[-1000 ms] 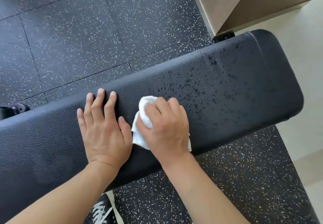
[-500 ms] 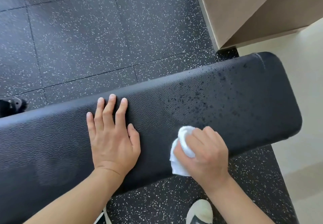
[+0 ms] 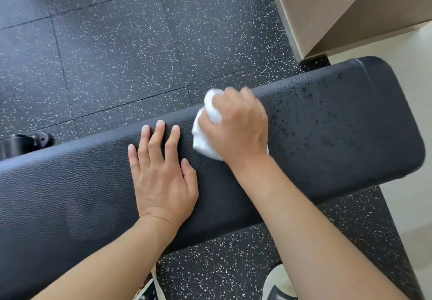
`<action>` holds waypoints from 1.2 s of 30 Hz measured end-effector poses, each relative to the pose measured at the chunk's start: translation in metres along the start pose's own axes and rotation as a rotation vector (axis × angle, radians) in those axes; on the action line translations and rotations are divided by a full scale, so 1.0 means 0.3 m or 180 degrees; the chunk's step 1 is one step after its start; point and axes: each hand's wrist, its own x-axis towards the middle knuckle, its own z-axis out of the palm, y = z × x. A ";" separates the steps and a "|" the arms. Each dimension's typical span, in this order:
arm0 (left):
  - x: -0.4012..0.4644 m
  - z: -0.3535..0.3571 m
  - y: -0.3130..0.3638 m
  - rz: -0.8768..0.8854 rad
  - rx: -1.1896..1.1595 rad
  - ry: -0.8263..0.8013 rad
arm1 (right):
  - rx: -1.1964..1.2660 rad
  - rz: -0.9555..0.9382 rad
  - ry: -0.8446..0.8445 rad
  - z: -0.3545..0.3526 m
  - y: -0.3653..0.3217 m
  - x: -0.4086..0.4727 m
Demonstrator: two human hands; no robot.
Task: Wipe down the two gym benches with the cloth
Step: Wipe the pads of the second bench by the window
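Gripping the bunched white cloth (image 3: 207, 121) at the gym bench's (image 3: 339, 140) far edge, your right hand (image 3: 236, 126) is curling its fingers around it; the droplet-speckled patch is lying toward frame right, along the pad's long axis. Your left hand (image 3: 162, 175) is resting flat, fingers spread.

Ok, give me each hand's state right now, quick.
Left hand: open, fingers straight, palm flat on the bench.
Right hand: closed around the white cloth, pressing it on the bench near its far edge.
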 end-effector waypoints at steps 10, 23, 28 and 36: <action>0.000 -0.001 -0.001 0.0004 0.0004 -0.0001 | -0.0548 -0.1077 -0.0286 -0.181 0.205 -0.361; -0.001 0.017 -0.011 0.0024 0.0000 0.0064 | -0.0041 -0.0011 -0.0506 0.078 -0.126 0.086; -0.002 0.019 -0.014 0.0053 0.0016 0.0083 | 0.0041 -0.0694 -0.0112 -0.015 0.066 -0.055; -0.001 0.015 -0.010 0.0046 0.0063 0.0075 | -0.0536 0.0519 0.0166 -0.091 0.327 0.124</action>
